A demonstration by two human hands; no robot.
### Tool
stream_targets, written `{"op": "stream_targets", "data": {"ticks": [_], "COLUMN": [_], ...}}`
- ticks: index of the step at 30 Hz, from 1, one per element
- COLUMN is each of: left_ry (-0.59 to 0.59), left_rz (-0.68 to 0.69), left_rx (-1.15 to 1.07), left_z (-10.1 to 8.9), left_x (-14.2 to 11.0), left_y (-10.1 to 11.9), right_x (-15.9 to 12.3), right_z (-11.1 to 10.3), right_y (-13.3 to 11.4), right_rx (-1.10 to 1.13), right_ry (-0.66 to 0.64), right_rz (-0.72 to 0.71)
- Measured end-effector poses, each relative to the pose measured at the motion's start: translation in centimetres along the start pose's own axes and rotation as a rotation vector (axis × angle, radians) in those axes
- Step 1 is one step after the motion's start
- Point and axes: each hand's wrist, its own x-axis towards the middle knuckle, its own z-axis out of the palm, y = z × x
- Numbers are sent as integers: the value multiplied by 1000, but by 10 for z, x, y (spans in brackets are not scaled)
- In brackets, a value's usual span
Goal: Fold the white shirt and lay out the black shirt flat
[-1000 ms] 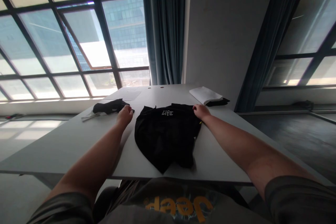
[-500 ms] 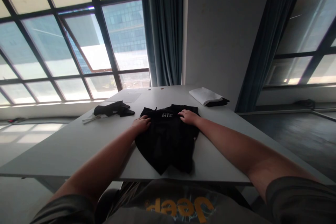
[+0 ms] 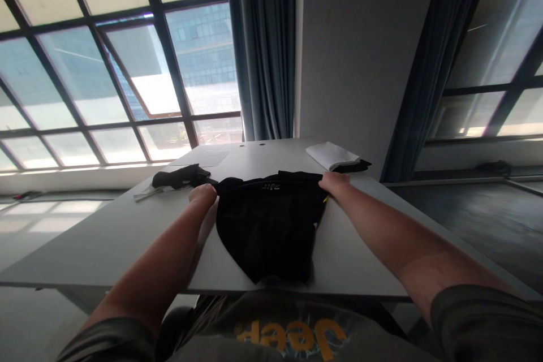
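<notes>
A black garment [image 3: 267,226] with small white lettering lies on the grey table [image 3: 106,237] right in front of me, its near end reaching the table's front edge. My left hand [image 3: 202,194] is closed on the garment's far left corner. My right hand [image 3: 334,182] is closed on its far right corner. Between the two hands the far edge is lifted a little off the table and pulled taut.
A second dark piece of clothing [image 3: 180,176] with a pale strip lies at the left, just beyond my left hand. A folded white cloth [image 3: 333,154] on something black sits at the far right. Large windows and blue curtains [image 3: 265,45] stand behind the table.
Both hands went from the garment's sides onto its top half, then out to the far corners. The far edge is now raised and stretched.
</notes>
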Motion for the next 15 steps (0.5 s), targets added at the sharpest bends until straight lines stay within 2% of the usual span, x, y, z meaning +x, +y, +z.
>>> {"op": "stream_targets", "data": {"ticks": [3,6,8,10,12,14,15], "left_ry": [-54,-48,43,102,22,-36,-24], "left_rz": [-91,-86,52,294,507,553,551], "left_rx": [23,69,96,91,46,34,39], "left_z": [-8,-10,-5,3,13,22,24], "left_x": [9,6,0,-5,-8,-8,-8], "left_y": [-15,-18,-13,-3,8,19,23], "right_x": [-2,-10,-15,-18,-18,-16,-15], "right_z": [-6,-4,3,11,16,16,15], "right_y": [4,-1,-9,-17,-23,-26,-26], "right_rx": [-45,-84,-73,-28,1,6,6], "right_ry": [57,213,232,146,66,33,30], "right_rz": [-19,-250,-403,-476,-508,-522,-524]}}
